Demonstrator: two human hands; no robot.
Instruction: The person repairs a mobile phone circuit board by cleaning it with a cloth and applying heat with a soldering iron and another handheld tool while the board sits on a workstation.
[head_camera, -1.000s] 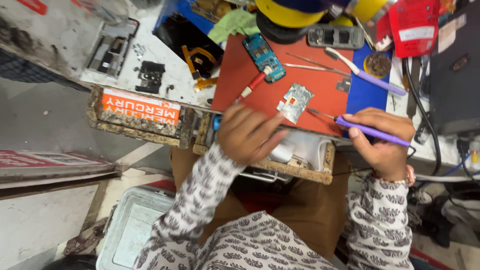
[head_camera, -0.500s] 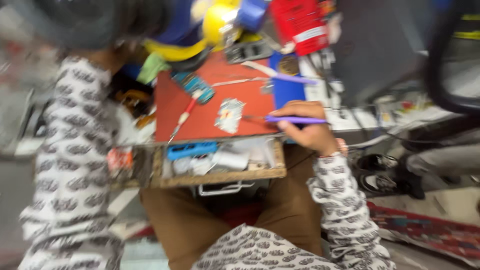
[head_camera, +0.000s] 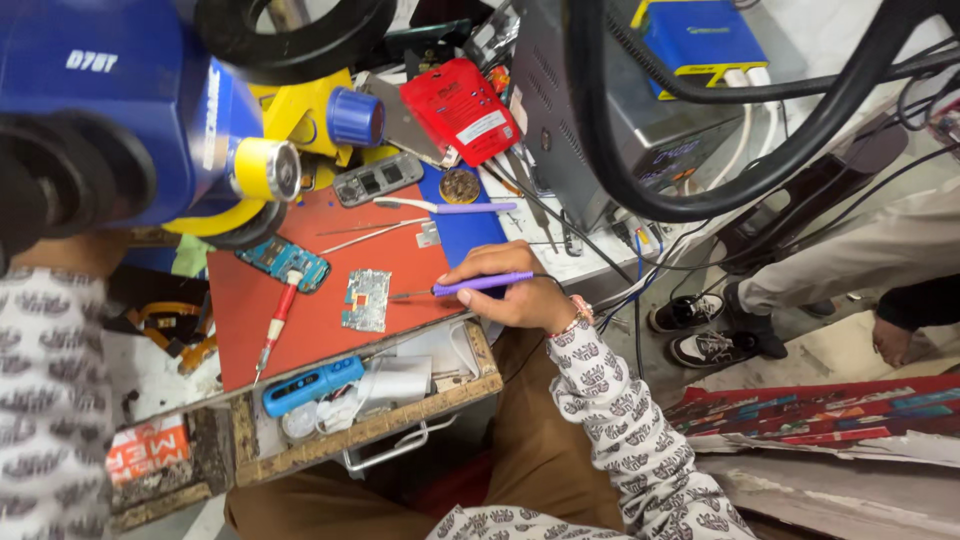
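Circuit board (head_camera: 367, 299) lies mid-mat on the red mat (head_camera: 300, 330); right hand (head_camera: 510, 295), at its 3 o'clock, pinches a purple soldering pen (head_camera: 480, 284), tip just short; left hand unseen; touching down needs steadiness.

Purple tool (head_camera: 482, 284), red-orange mat (head_camera: 330, 270), green circuit board (head_camera: 366, 299), white sleeve (head_camera: 630, 430) patterned grey

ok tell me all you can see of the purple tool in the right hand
The purple tool is a slim pen-shaped handle, plastic by its look, with a thin metal tip. It lies nearly level, tip pointing left, close to the small circuit board on the red mat; whether they touch is unclear. The right hand pinches it like a pen.
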